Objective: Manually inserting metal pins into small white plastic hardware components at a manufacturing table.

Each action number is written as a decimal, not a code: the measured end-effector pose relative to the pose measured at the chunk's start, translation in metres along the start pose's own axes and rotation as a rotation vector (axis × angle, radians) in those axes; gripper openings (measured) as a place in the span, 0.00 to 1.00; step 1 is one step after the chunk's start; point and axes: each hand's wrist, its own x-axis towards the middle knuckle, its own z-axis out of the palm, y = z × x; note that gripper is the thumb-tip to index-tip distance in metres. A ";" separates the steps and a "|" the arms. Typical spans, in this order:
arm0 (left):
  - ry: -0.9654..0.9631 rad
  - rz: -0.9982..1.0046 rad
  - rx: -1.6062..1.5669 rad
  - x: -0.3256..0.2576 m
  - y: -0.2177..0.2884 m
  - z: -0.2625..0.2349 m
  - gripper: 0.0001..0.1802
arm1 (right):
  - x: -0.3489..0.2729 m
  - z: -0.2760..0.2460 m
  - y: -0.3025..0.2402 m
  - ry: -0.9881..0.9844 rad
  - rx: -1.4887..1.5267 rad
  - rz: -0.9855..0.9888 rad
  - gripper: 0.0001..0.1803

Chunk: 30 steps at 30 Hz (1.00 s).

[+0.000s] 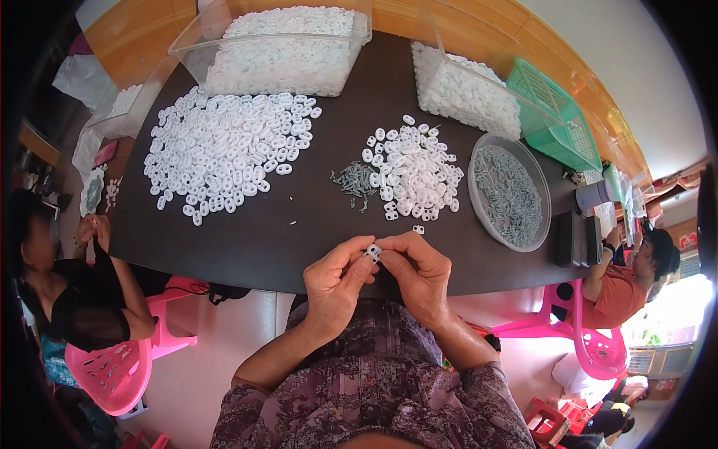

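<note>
Both hands meet right at the near edge of the dark worktop: left hand and right hand pinch one small white plastic piece between their fingertips, fingers closed tight on it. Just beyond that piece sits a little heap of grey screws, touching a small pile of the same white pieces. Right of that pile there's a round clear dish of screws. Left of it, a much bigger spread of white pieces. Farthest back, two clear tubs full of them, plus a green basket.
</note>
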 end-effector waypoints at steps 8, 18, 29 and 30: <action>-0.034 -0.123 -0.169 0.001 0.006 -0.007 0.15 | -0.001 0.005 -0.007 0.014 -0.074 -0.134 0.18; -0.029 -0.164 -0.280 0.004 0.013 -0.003 0.14 | 0.006 0.006 -0.009 0.092 -0.390 -0.501 0.21; -0.056 -0.011 -0.229 0.004 0.013 -0.003 0.13 | 0.005 0.006 -0.010 0.133 -0.399 -0.555 0.21; -0.049 0.003 -0.217 0.004 0.014 -0.003 0.13 | 0.005 0.006 -0.010 0.126 -0.379 -0.555 0.21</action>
